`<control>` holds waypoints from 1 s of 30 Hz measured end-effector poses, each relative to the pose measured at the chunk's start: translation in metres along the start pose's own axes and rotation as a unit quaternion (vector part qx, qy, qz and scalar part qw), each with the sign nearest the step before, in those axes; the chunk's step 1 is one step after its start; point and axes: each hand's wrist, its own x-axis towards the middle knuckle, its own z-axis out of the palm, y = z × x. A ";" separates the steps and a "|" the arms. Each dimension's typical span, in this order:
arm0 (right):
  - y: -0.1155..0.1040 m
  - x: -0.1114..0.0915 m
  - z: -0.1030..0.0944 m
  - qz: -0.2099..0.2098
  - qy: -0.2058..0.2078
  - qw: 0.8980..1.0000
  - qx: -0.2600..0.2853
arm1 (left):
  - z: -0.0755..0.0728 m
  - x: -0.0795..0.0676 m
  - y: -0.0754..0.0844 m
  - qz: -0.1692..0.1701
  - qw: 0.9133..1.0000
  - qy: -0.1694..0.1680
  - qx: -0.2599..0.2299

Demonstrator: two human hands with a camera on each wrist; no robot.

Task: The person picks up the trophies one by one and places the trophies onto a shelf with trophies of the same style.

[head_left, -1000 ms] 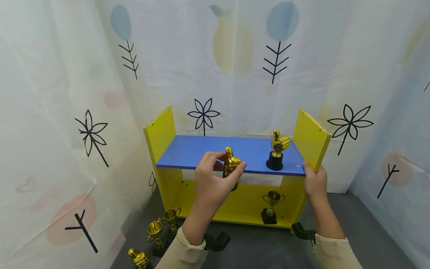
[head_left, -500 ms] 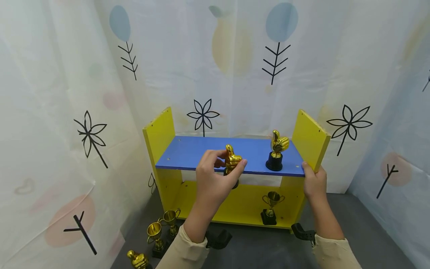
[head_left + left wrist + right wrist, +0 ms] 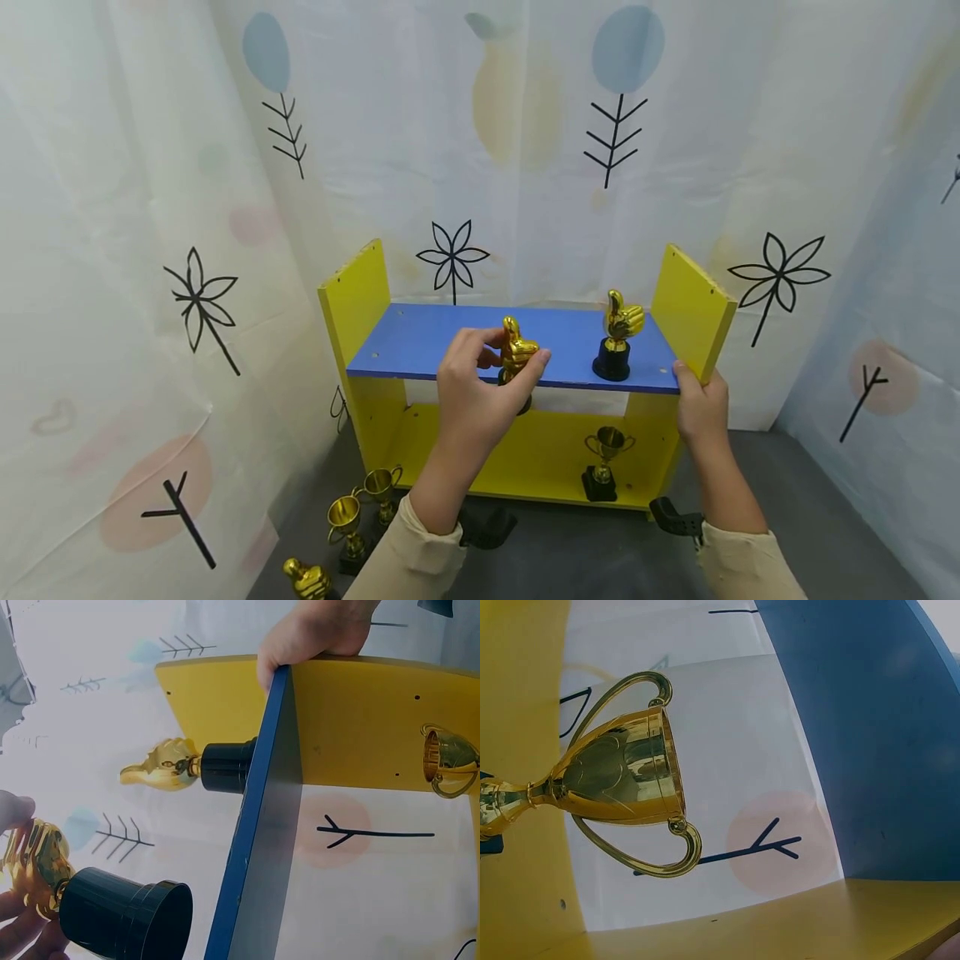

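Observation:
My left hand [image 3: 480, 392] holds a gold thumbs-up trophy [image 3: 517, 348] by its gold part, between thumb and fingers, just in front of the blue board [image 3: 442, 329]. In the left wrist view its black base [image 3: 124, 915] hangs apart from that board. My right hand [image 3: 703, 408] grips the front edge of the shelf's yellow right side panel [image 3: 692, 312], thumb by the blue board's corner. A second thumbs-up trophy [image 3: 617, 333] stands upright on the board's right part. Below it, a gold two-handled trophy cup [image 3: 607, 446] stands on the yellow bottom board [image 3: 525, 454].
On the dark grey floor [image 3: 570, 550], left of my left forearm, stand two more trophy cups, one nearer [image 3: 347, 518] and one behind [image 3: 380, 485]. Another thumbs-up trophy [image 3: 307, 579] is at the lower frame edge. A printed curtain [image 3: 525, 208] hangs behind the shelf.
My left hand has raised the thumbs-up trophy slightly. My right hand keeps its place on the side panel.

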 end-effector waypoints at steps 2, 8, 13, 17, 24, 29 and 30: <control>-0.001 0.000 0.000 0.000 0.000 1.000 -0.001 | 0.000 0.001 0.000 0.000 1.000 0.001 0.001; -0.002 0.000 0.000 0.001 0.002 1.000 0.000 | 0.000 0.004 0.000 -0.002 1.000 0.001 0.004; -0.003 -0.001 0.000 -0.001 0.005 1.000 -0.001 | 0.000 0.005 -0.001 -0.005 1.000 -0.002 0.009; -0.003 -0.001 0.001 -0.005 0.009 1.000 -0.002 | 0.001 0.006 -0.003 -0.003 1.000 -0.002 0.013; -0.002 -0.001 0.000 0.000 0.002 1.000 0.001 | 0.005 0.007 -0.007 -0.010 1.000 -0.006 0.020; -0.002 -0.001 0.001 0.001 0.003 1.000 0.002 | 0.007 0.007 -0.010 -0.009 1.000 -0.008 0.020; -0.001 -0.001 0.001 0.001 0.004 1.000 0.002 | 0.007 0.007 -0.011 -0.009 1.000 -0.008 0.020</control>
